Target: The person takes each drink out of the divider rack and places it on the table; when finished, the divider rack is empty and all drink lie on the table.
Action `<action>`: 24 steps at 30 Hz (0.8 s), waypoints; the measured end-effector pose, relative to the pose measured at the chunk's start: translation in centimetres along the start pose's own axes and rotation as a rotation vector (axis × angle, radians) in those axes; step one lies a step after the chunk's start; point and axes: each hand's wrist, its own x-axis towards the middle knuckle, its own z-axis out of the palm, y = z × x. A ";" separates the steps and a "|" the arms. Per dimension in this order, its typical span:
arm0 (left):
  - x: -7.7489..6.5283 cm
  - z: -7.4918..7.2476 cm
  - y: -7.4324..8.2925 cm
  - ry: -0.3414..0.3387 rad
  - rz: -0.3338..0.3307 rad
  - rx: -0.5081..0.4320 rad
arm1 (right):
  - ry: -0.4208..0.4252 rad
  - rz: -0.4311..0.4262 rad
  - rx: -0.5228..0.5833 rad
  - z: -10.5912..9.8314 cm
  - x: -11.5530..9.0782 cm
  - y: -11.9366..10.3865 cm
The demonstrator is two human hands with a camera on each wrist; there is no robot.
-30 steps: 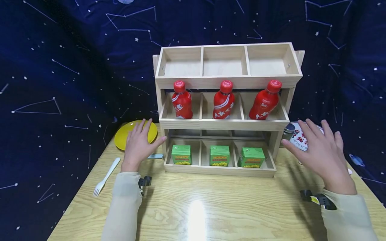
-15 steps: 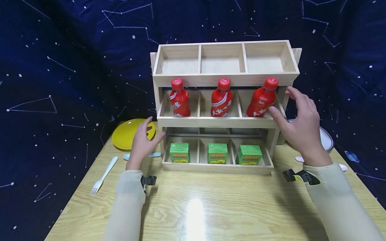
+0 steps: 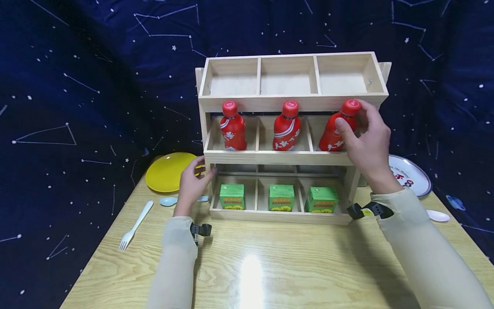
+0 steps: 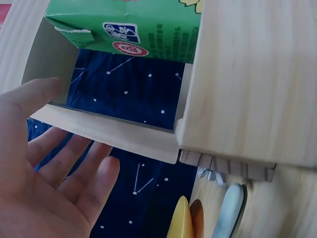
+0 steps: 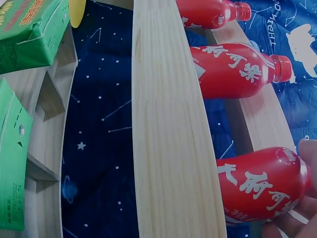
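Note:
Three red drink bottles stand in the middle tier of a wooden shelf rack (image 3: 285,159). My right hand (image 3: 370,150) holds the rightmost bottle (image 3: 329,133) near its cap, thumb in front and fingers behind; part of the grip is cut off in the right wrist view. The middle bottle (image 3: 286,128) and the left bottle (image 3: 233,131) are untouched. At the rack's left side is my left hand (image 3: 191,182), its thumb in front and relaxed fingers beyond the edge; whether it touches the wood is unclear. Green drink cartons (image 3: 281,198) sit in the bottom tier.
A yellow plate (image 3: 166,174), a white fork (image 3: 135,225) and a blue spoon (image 3: 168,201) lie left of the rack. To its right are a white patterned plate (image 3: 411,176) and a pale spoon (image 3: 438,216). Dark star-printed cloth hangs behind.
My right hand has moved left and up from beside the rack to the rightmost bottle and taken hold of it. My left hand has moved right, from over the yellow plate to the rack's side.

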 end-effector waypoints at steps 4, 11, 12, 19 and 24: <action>-0.5 0.0 1.3 0.029 -0.005 -0.072 | -0.017 0.062 0.042 0.0 0.1 0.0; 0.3 0.3 -0.8 0.076 -0.005 -0.090 | -0.013 0.115 0.133 0.4 0.4 0.5; 0.4 0.3 -0.9 0.076 0.001 -0.090 | -0.005 0.109 0.140 0.4 0.4 0.5; 0.4 0.4 -1.0 0.065 0.042 -0.126 | 0.118 -0.010 0.215 0.1 0.3 -0.7; 0.3 0.3 -0.8 0.071 0.011 -0.128 | 0.220 -0.106 0.291 -1.4 0.7 -2.6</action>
